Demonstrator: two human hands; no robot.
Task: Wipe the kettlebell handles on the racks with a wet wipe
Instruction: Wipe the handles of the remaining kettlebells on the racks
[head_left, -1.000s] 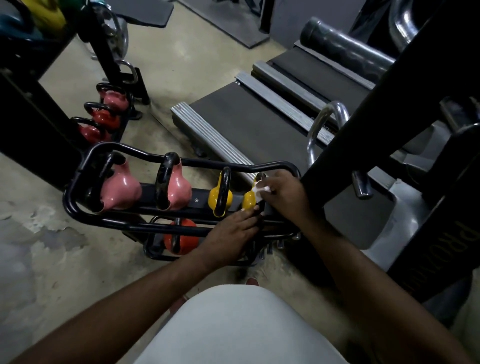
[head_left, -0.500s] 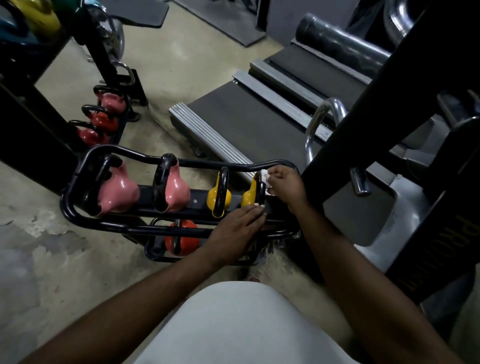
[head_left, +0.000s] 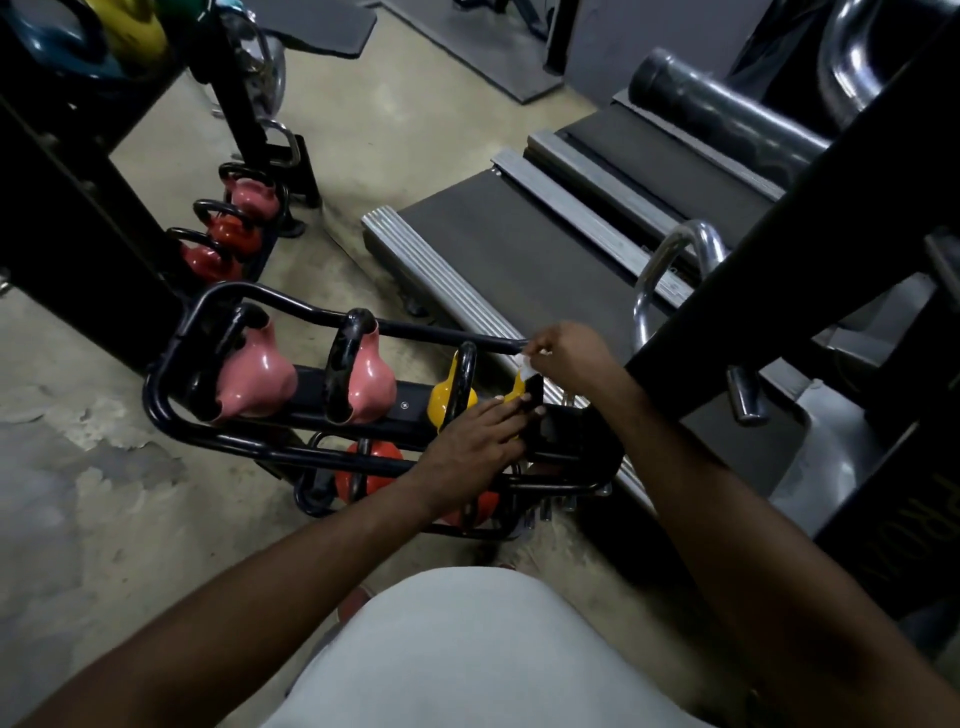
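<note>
Grey garment (head_left: 483, 649): seen at 6 o'clock, along the bottom edge of the view.
Left hand (head_left: 475, 441): laid flat, fingers straight and pressed together, with the fingertips rested on the end yellow kettlebell (head_left: 511, 393).
End yellow kettlebell: seated at the 3 o'clock end of the rack's upper tier, mostly covered by the left hand.
Handle (head_left: 535, 387): black and upright, found just at 12 o'clock of the left fingertips.
Right hand (head_left: 566, 353): held at 1 o'clock of the left hand, fingers curled, with the wet wipe (head_left: 527, 366) pinched between them.
Wet wipe: a small white wad, held against the top of the handle.
Rack (head_left: 171, 410): black tube frame, stood on the concrete floor (head_left: 104, 519).
Second yellow kettlebell (head_left: 449, 402): set just at 9 o'clock of the end one.
Pink kettlebells (head_left: 371, 382) (head_left: 260, 374): lined up further toward 9 o'clock on the same tier.
Orange kettlebell (head_left: 369, 467): kept on the lower tier, partly hidden by the left forearm.
Treadmill (head_left: 519, 244): placed at 1 o'clock, beyond the rack.
Far rack (head_left: 228, 234): seen at 11 o'clock, loaded with pink and red kettlebells.
</note>
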